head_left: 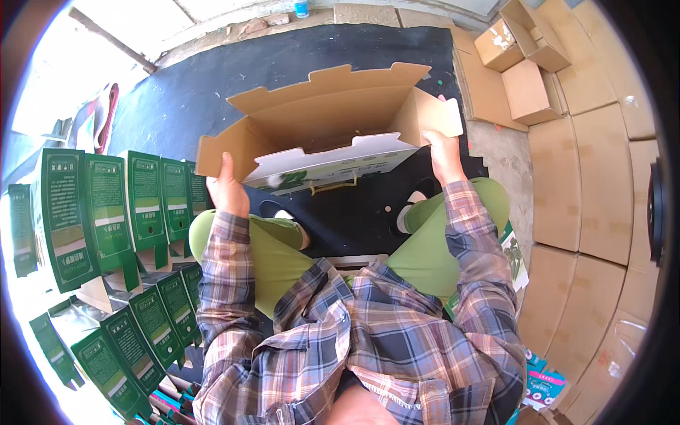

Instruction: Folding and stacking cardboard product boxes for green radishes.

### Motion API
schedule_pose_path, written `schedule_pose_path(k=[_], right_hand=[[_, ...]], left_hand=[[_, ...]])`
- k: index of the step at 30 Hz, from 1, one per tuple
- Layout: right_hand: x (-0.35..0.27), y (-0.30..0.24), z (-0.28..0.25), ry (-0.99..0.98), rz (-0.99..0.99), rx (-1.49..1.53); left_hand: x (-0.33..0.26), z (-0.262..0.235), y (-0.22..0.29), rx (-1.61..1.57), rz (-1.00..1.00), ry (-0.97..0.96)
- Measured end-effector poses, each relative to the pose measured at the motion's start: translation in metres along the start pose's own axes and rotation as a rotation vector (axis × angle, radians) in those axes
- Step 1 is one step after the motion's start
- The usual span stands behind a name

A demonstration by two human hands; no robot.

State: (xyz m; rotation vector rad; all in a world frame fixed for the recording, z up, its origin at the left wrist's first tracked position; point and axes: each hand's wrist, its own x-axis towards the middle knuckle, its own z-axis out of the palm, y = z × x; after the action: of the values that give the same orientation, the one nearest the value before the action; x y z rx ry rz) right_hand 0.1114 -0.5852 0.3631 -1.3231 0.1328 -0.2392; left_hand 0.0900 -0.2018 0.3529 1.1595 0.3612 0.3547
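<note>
An open cardboard box (327, 117) stands in front of me, brown inside, with a white printed outer side and a yellow cord handle (334, 187) facing me. Its notched top flaps point up and outward. My left hand (228, 190) grips the left end flap, thumb on the inner face and fingers behind. My right hand (445, 152) holds the right end flap the same way, with a fingertip showing beyond its far edge. Inside, the bottom of the box lies in shadow, and its contents, if any, cannot be made out.
Green printed cartons (106, 212) stand stacked in rows at my left. Large brown cartons (556, 184) form a wall on the right, with small open boxes (528, 88) at the far right. A black mat (184, 99) covers the floor. Blue and pink packages (544, 386) lie at the lower right.
</note>
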Motion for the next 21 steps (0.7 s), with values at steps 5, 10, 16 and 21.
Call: schedule_pose_path(k=[5, 10, 16, 21], right_hand=[[0.013, 0.042, -0.039, 0.051, 0.115, -0.125], [0.003, 0.034, -0.042, 0.025, 0.245, -0.150], [-0.015, 0.021, -0.039, 0.010, 0.342, 0.042], [-0.023, 0.021, -0.041, 0.059, 0.371, 0.052]], left_hand=[[0.006, 0.001, -0.004, -0.035, -0.150, 0.014], [0.016, -0.008, 0.017, 0.190, 0.125, 0.086], [0.017, 0.015, 0.039, 1.478, 0.670, 0.139], [0.026, 0.043, 0.034, 1.592, 0.854, -0.116]])
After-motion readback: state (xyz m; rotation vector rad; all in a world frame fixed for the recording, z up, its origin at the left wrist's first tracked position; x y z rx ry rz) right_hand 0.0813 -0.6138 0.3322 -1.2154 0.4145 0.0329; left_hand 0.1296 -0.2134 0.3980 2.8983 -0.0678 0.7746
